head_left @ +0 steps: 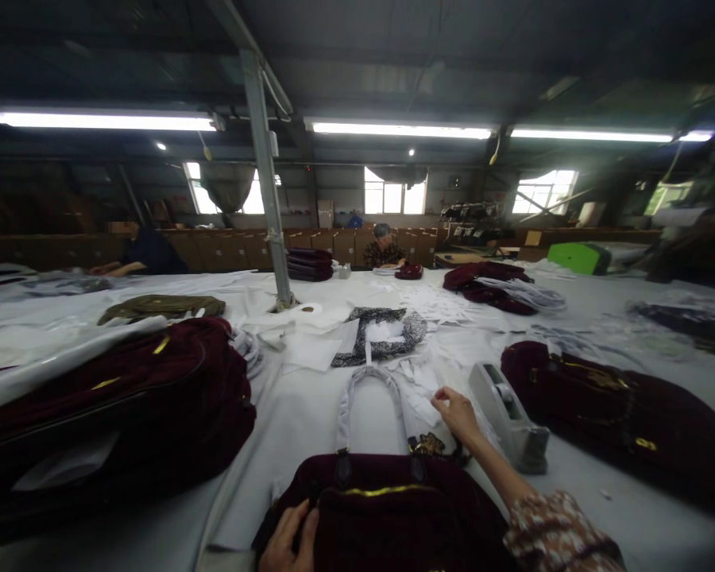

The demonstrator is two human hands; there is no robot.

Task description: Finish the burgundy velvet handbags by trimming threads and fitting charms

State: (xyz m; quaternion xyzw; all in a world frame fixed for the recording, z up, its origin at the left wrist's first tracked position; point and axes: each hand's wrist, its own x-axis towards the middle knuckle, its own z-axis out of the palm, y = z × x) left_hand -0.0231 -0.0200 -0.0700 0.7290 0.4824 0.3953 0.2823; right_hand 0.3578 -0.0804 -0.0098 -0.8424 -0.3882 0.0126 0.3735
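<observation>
A dark burgundy handbag [387,508] lies before me, its wrapped handle [344,405] standing up in a loop. My left hand [289,540] is closed on the bag's left side, thumb and fingers at its edge. Beyond the bag's right top corner, my right hand [457,413] hovers by white paper scraps [417,381], fingertips pinched together; whatever they hold is too small to make out. Below that hand, a gold-toned ornament [427,443] hangs at the bag's top edge. A grey tape dispenser [506,417] stands just right of my right hand.
Stacked burgundy bags [155,397] fill the left side, and another burgundy bag [620,413] lies at right. Ahead are a black-and-white patterned piece [387,334] and a metal post [265,175]. Across the table, a person [384,248] sits; another person [148,250] is far left.
</observation>
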